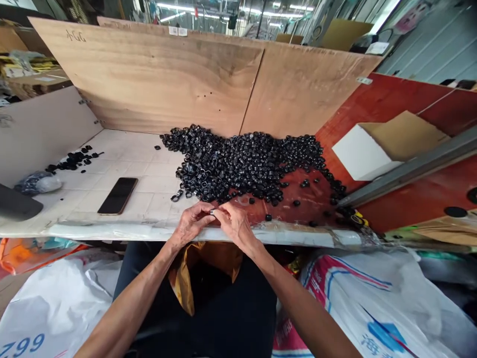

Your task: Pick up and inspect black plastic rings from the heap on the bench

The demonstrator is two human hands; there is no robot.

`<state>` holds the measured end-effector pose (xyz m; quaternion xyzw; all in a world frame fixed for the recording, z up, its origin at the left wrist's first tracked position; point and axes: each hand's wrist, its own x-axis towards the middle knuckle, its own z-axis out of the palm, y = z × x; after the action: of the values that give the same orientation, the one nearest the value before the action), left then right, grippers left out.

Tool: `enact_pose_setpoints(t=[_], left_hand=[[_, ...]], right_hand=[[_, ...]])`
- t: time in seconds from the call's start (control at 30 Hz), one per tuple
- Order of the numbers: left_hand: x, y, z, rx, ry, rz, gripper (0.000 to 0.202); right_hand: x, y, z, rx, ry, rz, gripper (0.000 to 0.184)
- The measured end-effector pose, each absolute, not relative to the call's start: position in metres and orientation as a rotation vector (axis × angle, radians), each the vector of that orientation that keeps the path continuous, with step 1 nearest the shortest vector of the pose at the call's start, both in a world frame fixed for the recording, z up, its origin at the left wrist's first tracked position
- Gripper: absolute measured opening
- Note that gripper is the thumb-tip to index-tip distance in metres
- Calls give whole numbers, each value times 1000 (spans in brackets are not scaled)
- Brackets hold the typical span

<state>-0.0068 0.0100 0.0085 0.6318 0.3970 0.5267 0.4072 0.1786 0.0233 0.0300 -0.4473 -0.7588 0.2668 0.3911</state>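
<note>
My left hand [193, 222] and my right hand [234, 222] meet at the front edge of the table, fingertips pinched together. Between them shows a bit of a small dark piece [212, 212], mostly covered by the fingers; its exact kind is hidden. Just beyond my hands spreads a large heap of small black plastic parts [246, 164], some ring-shaped and some cap-like. A few loose black rings [177, 196] lie left of the heap's front. Below the hands, an open yellow bag [182, 283] rests on my lap.
A phone [118, 196] lies on the left of the table, with a smaller black pile [74, 160] behind it. Wooden boards [167, 74] wall the back. At right are a white box [365, 151] and a metal bar [410, 166]. White sacks [372, 298] flank my legs.
</note>
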Motion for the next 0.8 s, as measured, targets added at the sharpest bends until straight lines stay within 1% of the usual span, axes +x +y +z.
enact_pose_setpoints(t=[0.13,0.23,0.3,0.33,0.47,0.5,0.6,0.7,0.77,0.8], left_hand=[[-2,-11,12,1555,1023,1225,19],[-3,-37,11,1721,1127,1165,13],[-5,-52,10,1801,1154,1161,15],[-5,-59,10,1780,1161,1159,15],[-3,-73,5,1472,1115,1058,16],[-3,-74,0,1461,1114,1044,15],[-5,-77,-18,1730,1191,1116,17],[-10,-83,-31,2101,1175,1174,27],[-14,-86,-27,2225,1092,1067,29],[-16,-85,-20,2234,1071,975,26]], right_hand=[[181,-4,31,-1038,-1873,697,16],[177,-29,24,-1206,-1678,959,15],[174,-44,19,-1296,-1543,1162,13],[174,-50,17,-1290,-1526,1199,12],[175,-63,8,-1111,-1670,1040,13],[175,-65,6,-1111,-1658,1050,13],[168,-69,-6,-1232,-1379,1327,14],[163,-74,-17,-1301,-1076,1651,21],[167,-77,-21,-1322,-1141,1699,26],[171,-77,-21,-1329,-1276,1616,28]])
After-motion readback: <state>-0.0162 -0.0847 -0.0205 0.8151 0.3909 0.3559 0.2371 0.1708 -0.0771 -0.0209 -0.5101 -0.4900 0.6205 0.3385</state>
